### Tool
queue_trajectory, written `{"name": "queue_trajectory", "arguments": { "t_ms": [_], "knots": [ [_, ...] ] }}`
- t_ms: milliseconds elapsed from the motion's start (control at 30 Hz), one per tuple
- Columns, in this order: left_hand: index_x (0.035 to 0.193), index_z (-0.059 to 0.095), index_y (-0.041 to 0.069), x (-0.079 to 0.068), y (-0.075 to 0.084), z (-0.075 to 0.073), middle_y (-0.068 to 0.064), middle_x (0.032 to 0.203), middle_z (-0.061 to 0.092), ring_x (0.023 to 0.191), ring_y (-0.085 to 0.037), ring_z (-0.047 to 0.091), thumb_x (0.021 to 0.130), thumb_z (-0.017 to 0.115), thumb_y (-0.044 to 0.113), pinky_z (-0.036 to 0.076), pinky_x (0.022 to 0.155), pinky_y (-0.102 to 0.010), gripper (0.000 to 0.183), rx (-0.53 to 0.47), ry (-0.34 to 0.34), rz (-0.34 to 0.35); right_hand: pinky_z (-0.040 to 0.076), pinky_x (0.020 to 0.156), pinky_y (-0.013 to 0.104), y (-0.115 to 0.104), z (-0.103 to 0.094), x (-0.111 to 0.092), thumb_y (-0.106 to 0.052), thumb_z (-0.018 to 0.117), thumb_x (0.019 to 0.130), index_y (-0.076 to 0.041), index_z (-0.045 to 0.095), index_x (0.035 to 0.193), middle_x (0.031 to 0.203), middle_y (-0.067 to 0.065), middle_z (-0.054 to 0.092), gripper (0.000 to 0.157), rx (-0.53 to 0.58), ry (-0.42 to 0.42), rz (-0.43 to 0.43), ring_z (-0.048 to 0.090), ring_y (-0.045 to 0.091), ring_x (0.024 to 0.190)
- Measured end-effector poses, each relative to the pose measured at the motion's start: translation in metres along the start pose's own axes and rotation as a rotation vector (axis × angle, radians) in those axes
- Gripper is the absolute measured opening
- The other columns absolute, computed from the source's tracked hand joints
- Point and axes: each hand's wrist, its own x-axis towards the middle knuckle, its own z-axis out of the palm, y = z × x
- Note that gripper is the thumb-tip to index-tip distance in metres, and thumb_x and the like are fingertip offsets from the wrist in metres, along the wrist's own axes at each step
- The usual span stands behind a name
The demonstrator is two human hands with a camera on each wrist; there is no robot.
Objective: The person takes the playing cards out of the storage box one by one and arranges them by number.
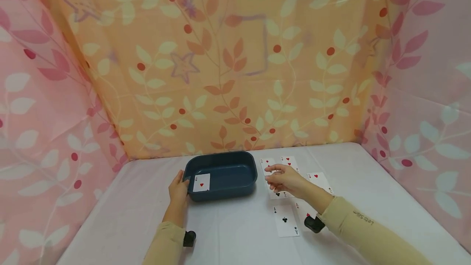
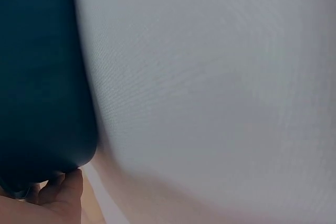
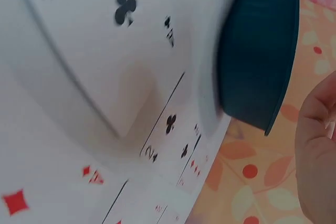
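Observation:
My left hand (image 1: 178, 193) grips the left end of a dark blue rectangular dish (image 1: 224, 195), thumb over the rim and fingers on the outside. Inside the dish, toward its left end, lies a playing card with a red heart (image 1: 201, 182). In the left wrist view my fingertips (image 2: 71, 184) press against the dish's corner. My right hand (image 1: 288, 181) hovers over the playing cards to the right of the dish, fingers loosely bent with nothing visible between them. Below it lie the ace of clubs (image 1: 285, 218) and a two of clubs (image 1: 276, 195).
Beside these are a diamond card (image 1: 265, 162), a heart card (image 1: 288, 160), another heart card (image 1: 319, 180) and a red ace (image 1: 301, 207), partly covered by the right arm. A white cloth (image 1: 239, 232) covers the table. Patterned curtains (image 1: 235, 93) enclose the back and sides.

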Motion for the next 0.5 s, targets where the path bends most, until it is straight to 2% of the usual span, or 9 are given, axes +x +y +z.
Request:
{"name": "queue_trajectory", "arguments": {
  "t_ms": [133,300,500],
  "knots": [
    [0.154,0.021,0.007,0.000,0.000,-0.001,-0.010,0.159,0.020,0.145,-0.023,0.020,0.101,0.034,-0.008,0.021,0.115,-0.037,0.057,-0.011,0.002,0.008,0.054,0.061,0.024,-0.001,0.021,0.012,-0.006,0.064,0.093,0.008,0.046,0.131,0.080,0.007,0.064,0.044,0.052,0.014,-0.021,0.061,0.013,0.065],
    [0.154,0.021,0.006,0.000,0.000,-0.001,-0.010,0.158,0.020,0.144,-0.024,0.020,0.100,0.034,-0.008,0.021,0.115,-0.036,0.057,-0.015,0.004,0.009,0.057,0.073,0.029,-0.003,0.044,0.028,-0.003,0.062,0.094,0.009,0.043,0.134,0.090,0.009,0.065,0.046,0.124,0.011,-0.092,0.067,0.015,0.076],
    [0.153,0.019,0.004,-0.002,0.001,0.000,-0.014,0.158,0.019,0.145,-0.026,0.018,0.100,0.034,-0.009,0.020,0.115,-0.038,0.057,-0.011,-0.020,0.015,0.056,0.081,0.034,-0.005,0.067,0.043,0.000,0.061,0.093,0.009,0.045,0.134,0.096,0.011,0.060,0.045,0.159,0.030,-0.126,0.069,0.018,0.085]
  ]
}}
